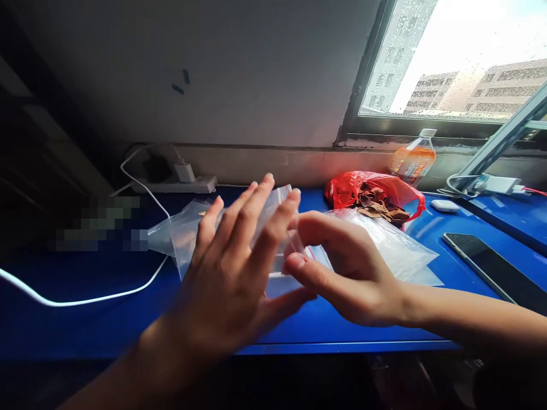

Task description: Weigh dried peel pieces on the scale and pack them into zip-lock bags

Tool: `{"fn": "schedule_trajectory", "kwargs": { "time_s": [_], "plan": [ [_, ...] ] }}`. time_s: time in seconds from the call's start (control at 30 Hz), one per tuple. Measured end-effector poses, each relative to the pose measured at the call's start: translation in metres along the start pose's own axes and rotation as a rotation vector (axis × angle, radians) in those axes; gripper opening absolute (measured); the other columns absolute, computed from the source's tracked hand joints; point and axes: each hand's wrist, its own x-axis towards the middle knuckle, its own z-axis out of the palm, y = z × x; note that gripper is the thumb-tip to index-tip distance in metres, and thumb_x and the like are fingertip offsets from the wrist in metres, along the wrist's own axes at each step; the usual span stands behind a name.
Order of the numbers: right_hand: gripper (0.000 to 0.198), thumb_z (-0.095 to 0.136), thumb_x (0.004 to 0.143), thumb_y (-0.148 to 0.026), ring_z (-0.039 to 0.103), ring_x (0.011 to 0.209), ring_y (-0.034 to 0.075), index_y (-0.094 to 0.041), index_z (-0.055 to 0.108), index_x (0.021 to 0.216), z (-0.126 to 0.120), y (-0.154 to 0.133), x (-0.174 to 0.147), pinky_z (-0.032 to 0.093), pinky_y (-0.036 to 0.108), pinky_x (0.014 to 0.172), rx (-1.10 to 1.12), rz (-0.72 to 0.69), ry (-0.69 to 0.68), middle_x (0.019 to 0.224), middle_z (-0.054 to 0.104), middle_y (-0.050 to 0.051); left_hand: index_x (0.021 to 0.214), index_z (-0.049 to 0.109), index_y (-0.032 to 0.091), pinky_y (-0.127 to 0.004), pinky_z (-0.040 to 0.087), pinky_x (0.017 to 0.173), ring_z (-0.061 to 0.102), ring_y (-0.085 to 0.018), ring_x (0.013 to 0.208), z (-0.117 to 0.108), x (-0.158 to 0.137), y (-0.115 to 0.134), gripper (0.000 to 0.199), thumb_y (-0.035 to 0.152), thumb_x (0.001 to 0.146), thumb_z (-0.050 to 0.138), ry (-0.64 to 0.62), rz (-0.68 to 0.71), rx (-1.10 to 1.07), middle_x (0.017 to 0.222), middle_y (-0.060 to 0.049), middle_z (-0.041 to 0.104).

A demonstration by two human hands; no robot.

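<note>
Plastic bag point(274, 206) over the blue tabletop point(333, 333): left hand point(233, 265) spread against it, right hand point(356, 276) apparently pinching its edge. Best to pinch lightly, close to the rim, and brace from the opposite side, so as not to stretch or crease it.

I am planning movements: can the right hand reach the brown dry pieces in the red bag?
Probably yes: the red bag is open, and only clear bags lying low separate the brown dry pieces from the right hand, though it's busy with another bag.
</note>
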Motion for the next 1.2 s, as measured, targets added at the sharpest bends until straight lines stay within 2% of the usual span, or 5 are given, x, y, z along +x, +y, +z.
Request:
{"fn": "schedule_trajectory", "kwargs": {
  "time_s": [0.27,0.47,0.6,0.77,1.2],
  "plan": [
    [0.017,0.054,0.095,-0.027,0.068,0.094,0.020,-0.021,0.063,0.109,-0.014,0.014,0.014,0.056,0.037,0.082,-0.236,-0.195,0.143,0.101,0.071,0.008,0.150,0.039,0.023,-0.063,0.037,0.112,0.065,-0.034,0.109,-0.004,0.019,-0.075,0.091,0.069,0.078,0.069,-0.044,-0.032,-0.129,0.130,-0.011,0.066],
    [0.032,0.067,0.087,-0.035,0.067,0.093,0.027,-0.018,0.060,0.113,-0.015,0.076,-0.003,0.054,0.043,0.080,-0.681,-0.041,0.207,0.102,0.071,0.013,0.147,0.043,0.025,-0.049,0.052,0.098,0.065,-0.034,0.111,0.013,0.033,-0.118,0.096,0.065,0.069,0.079,0.031,-0.166,-0.166,0.127,-0.010,0.067],
    [0.046,0.070,0.086,-0.035,0.064,0.109,0.031,-0.017,0.059,0.127,-0.002,0.100,-0.010,0.054,0.046,0.088,-0.810,-0.011,0.036,0.126,0.065,0.018,0.145,0.043,0.027,-0.051,0.049,0.102,0.064,-0.034,0.117,0.027,0.022,-0.121,0.088,0.061,0.071,0.078,0.056,-0.198,-0.180,0.132,-0.013,0.065],
    [0.013,0.061,0.093,-0.024,0.069,0.092,0.022,-0.019,0.070,0.102,0.003,0.101,-0.004,0.053,0.036,0.082,-0.769,-0.051,-0.063,0.107,0.074,0.010,0.142,0.043,0.031,-0.061,0.034,0.113,0.062,-0.036,0.120,0.031,0.001,-0.115,0.078,0.059,0.077,0.074,0.078,-0.089,-0.125,0.136,-0.011,0.063],
    [0.009,0.063,0.089,-0.024,0.067,0.074,0.014,-0.018,0.070,0.086,-0.010,0.090,0.012,0.054,0.026,0.066,-0.429,-0.101,0.282,0.084,0.073,0.005,0.144,0.036,0.027,-0.067,0.023,0.115,0.059,-0.036,0.126,0.041,-0.003,-0.116,0.081,0.069,0.081,0.064,-0.054,-0.050,-0.088,0.144,-0.016,0.056]
  ]
}}
